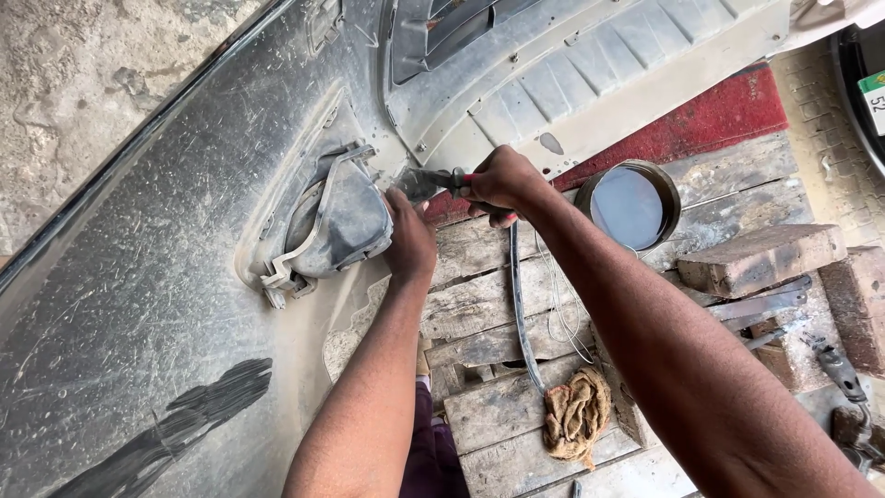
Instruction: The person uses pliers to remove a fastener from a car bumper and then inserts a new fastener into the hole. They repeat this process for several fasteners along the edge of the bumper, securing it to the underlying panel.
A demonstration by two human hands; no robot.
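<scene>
Pliers (426, 182): my right hand (499, 182) grips them, jaws at the bumper (184, 277) edge.
Housing (339, 219): beside pliers, my left hand (408, 242) presses it; I judge it not yet freed.

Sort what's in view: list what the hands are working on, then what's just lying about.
In hand: left hand, right hand, pliers, dusty bumper, fog-lamp housing.

Lying about: round tin, brick, rag, loose wires, wooden pallet.

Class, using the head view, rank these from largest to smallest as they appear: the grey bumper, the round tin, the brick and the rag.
1. Grey bumper, by far the largest.
2. Brick.
3. Round tin, close to the brick, so this order is unsure.
4. Rag, smallest, though nearer the camera.
</scene>
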